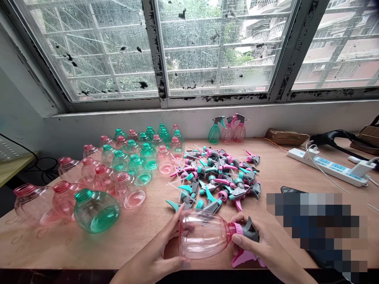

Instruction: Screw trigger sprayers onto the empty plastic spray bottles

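A clear pink spray bottle (204,232) lies sideways in the air above the table's front edge, its base to the left. My left hand (160,244) is wrapped around the base end, thumb below and fingers behind. At the neck, my right hand (254,240) grips the pink collar of a grey and pink spray head (250,232), which sits on the bottle's mouth. Whether the collar is fully tightened cannot be seen. Just beyond the bottle spreads a pile of loose spray heads (219,173) in grey, pink and teal, some with thin tubes.
Open pink and green bottles (102,177) stand in rows at the left. Several bottles with heads (227,130) stand by the wall. A power strip (328,165), a brown package (287,137) and a partly pixelated dark device (293,190) occupy the right side.
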`<control>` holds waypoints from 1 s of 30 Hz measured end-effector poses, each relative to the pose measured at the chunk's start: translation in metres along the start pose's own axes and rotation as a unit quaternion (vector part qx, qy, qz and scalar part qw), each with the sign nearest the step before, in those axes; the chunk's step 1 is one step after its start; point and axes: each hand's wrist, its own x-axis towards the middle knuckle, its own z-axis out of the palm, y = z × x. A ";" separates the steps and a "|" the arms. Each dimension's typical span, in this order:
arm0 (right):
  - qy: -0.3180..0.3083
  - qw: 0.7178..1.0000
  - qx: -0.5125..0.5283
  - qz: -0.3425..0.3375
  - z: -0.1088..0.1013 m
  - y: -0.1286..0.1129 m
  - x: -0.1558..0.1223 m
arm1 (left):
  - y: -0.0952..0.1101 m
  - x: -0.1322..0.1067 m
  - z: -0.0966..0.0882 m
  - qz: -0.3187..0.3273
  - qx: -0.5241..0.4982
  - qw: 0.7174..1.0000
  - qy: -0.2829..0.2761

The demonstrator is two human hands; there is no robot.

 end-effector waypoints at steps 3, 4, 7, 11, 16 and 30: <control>0.000 1.000 -0.006 0.000 0.000 0.000 0.000 | 0.002 0.001 0.001 0.004 -0.001 1.000 0.000; 0.000 1.000 -0.007 0.000 0.000 0.000 0.000 | 0.002 0.001 0.001 0.004 0.000 1.000 0.000; 0.001 1.000 -0.003 0.001 0.000 -0.001 0.000 | 0.000 0.001 0.001 0.000 0.013 1.000 0.002; 0.007 1.000 -0.007 -0.001 0.001 -0.002 0.000 | -0.007 0.000 0.000 -0.022 0.037 0.999 0.012; 0.007 1.000 -0.011 -0.004 0.002 -0.003 0.000 | -0.005 0.000 0.001 -0.002 0.012 1.000 0.004; 0.019 1.000 0.004 0.002 0.003 -0.003 -0.001 | -0.006 0.000 0.001 -0.012 -0.009 1.000 0.006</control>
